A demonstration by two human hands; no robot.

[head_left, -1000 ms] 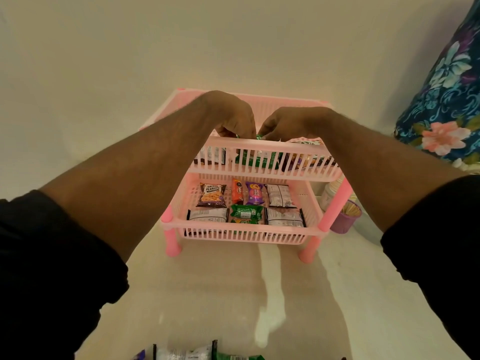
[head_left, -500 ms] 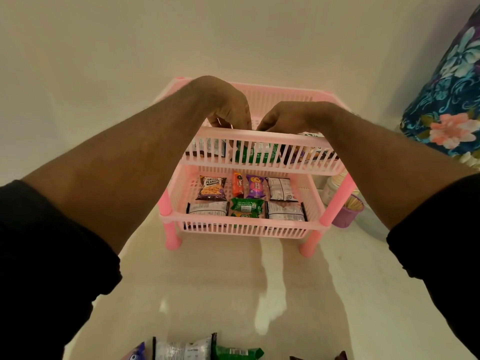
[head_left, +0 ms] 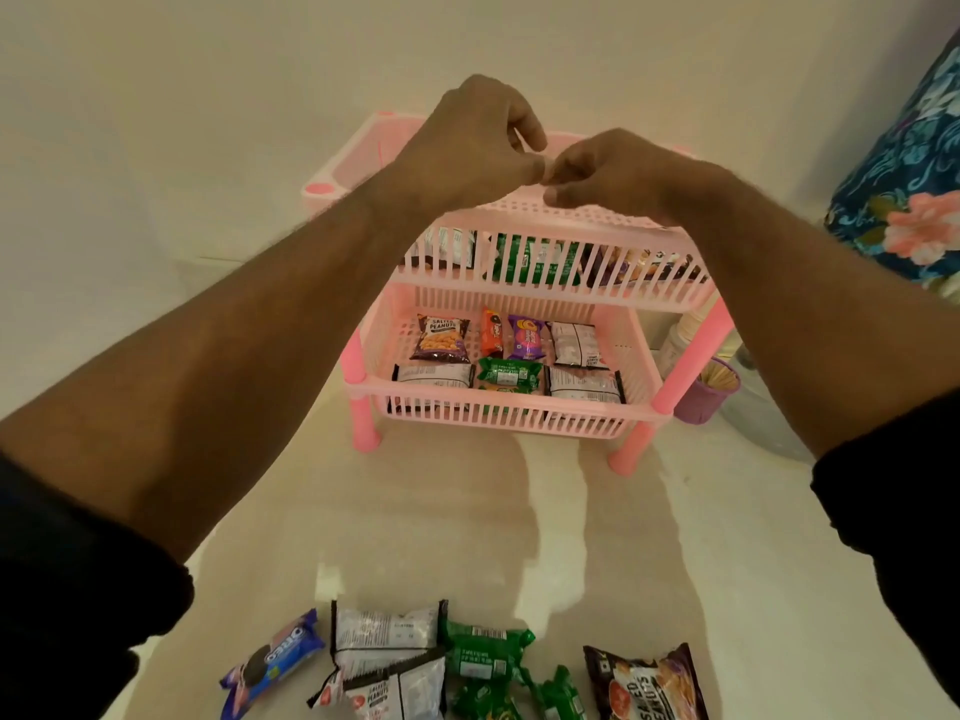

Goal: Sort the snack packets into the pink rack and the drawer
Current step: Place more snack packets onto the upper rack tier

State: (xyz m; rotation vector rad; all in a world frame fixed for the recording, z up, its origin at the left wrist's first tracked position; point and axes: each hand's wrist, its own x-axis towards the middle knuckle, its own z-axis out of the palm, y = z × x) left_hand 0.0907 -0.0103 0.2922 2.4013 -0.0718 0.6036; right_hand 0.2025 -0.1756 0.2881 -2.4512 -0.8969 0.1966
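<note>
The pink rack point(head_left: 545, 236) stands on the pale floor with two slatted shelves. A white packet point(head_left: 452, 246), a green packet point(head_left: 535, 259) and darker ones lie behind the slats of its upper shelf. Several packets fill the lower shelf, among them salted peanuts point(head_left: 441, 339), an orange one point(head_left: 491, 332) and a purple one point(head_left: 525, 337). My left hand point(head_left: 478, 142) and my right hand point(head_left: 608, 174) hover above the upper shelf, fingers curled, fingertips meeting; I see nothing held in them. No drawer is in view.
More packets lie on the floor near me: an Oreo pack point(head_left: 270, 662), white packets point(head_left: 387, 631), green packets point(head_left: 488, 652) and a dark peanuts bag point(head_left: 649, 683). A purple cup of sticks point(head_left: 709, 389) stands right of the rack. Floral cloth point(head_left: 904, 174) hangs far right.
Both hands have risen out of the upper shelf and now meet above it with nothing visible in them. The view has tilted down, showing more packets on the floor.
</note>
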